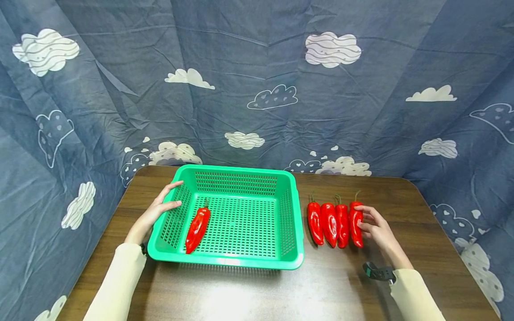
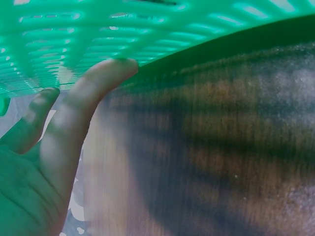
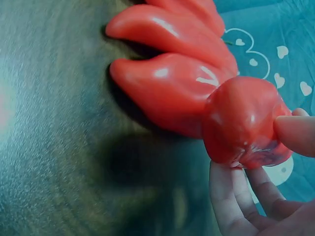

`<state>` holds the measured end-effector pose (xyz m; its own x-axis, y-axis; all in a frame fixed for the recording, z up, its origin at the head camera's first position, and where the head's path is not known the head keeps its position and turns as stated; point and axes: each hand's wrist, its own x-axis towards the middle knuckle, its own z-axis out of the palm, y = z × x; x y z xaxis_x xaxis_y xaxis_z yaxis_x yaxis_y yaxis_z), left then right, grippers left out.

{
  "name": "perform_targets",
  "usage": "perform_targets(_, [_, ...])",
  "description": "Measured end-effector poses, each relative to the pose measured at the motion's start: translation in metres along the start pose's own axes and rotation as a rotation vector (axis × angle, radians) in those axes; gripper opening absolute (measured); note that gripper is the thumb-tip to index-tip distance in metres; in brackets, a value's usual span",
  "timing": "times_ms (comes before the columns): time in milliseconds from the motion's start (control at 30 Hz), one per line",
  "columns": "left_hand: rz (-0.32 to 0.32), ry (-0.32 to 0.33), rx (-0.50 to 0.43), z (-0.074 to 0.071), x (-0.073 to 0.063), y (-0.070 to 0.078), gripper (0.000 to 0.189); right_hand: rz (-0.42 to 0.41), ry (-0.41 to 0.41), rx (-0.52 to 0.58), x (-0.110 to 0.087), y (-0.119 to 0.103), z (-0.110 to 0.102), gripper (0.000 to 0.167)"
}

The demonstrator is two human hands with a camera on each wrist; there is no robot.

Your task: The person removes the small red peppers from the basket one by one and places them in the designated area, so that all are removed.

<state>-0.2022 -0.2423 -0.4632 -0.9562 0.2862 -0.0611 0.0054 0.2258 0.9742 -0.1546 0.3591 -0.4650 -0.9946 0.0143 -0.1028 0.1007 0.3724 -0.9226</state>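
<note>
Head view: green basket [image 1: 226, 262] holds pepper [image 1: 198, 229] — left grip [image 1: 154, 211] spread, seemingly touching; right grip [image 1: 378, 228] pinches rightmost pepper [image 1: 355, 220].

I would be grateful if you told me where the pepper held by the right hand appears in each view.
Head: the held pepper is right of centre, in the lower half, at the right end of the row of four, with the right hand on it.
Left wrist: not in the picture.
Right wrist: right of centre, at mid-height, seen end-on between thumb and fingers.
Shared landmark: the brown table, in all three views.
</note>
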Motion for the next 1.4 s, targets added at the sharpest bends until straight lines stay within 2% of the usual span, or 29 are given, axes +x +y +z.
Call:
perform_targets(200, [0.007, -0.003, 0.016, 0.0, -0.001, 0.0, 0.063, 0.015, 0.002, -0.017, -0.001, 0.006, 0.001, 0.042])
perform_targets(633, [-0.027, -0.004, -0.009, 0.0, -0.001, -0.003, 0.063, 0.073, 0.015, -0.071, 0.0, 0.013, 0.002, 0.045])
perform_targets(800, [-0.062, -0.004, -0.045, 0.002, -0.002, -0.001, 0.062, 0.059, 0.017, -0.055, 0.001, 0.016, 0.002, 0.044])
perform_targets(967, [-0.06, -0.005, -0.049, 0.002, -0.002, 0.001, 0.062, 0.035, 0.025, -0.11, 0.003, 0.019, 0.001, 0.045])
perform_targets(1267, [-0.049, -0.004, -0.038, 0.002, -0.001, -0.001, 0.062, 0.067, 0.042, -0.162, 0.002, 0.021, 0.001, 0.047])
perform_targets(1400, [-0.071, -0.015, -0.081, 0.001, -0.001, -0.001, 0.06, 0.073, 0.038, -0.129, 0.001, 0.02, 0.0, 0.047])
